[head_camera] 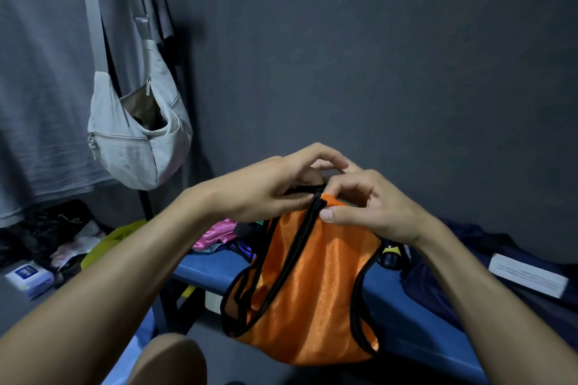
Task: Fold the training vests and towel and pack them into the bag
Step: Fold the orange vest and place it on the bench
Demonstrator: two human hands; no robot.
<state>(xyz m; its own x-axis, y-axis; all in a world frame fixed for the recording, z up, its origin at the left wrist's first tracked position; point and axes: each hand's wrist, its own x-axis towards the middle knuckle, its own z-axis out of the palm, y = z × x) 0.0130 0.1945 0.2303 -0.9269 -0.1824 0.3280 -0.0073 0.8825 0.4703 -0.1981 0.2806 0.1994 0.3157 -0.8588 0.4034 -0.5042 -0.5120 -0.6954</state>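
An orange training vest (312,287) with black trim hangs in the air in front of me, above the blue bench (215,269). My left hand (275,187) pinches its top edge by the black trim. My right hand (372,209) pinches the same top edge just to the right, thumb pressed on the orange fabric. A pink shiny cloth (215,233) and a yellow-green cloth (109,244) lie on the bench behind the vest. A dark blue bag or cloth (444,287) lies at the right on the bench.
A light grey sling bag (137,131) hangs from a rack at the left, beside hanging grey clothes (40,72). Clutter and a small blue-white box (28,275) lie at the lower left. A white paper (528,275) lies at the right. My knee (169,359) shows below.
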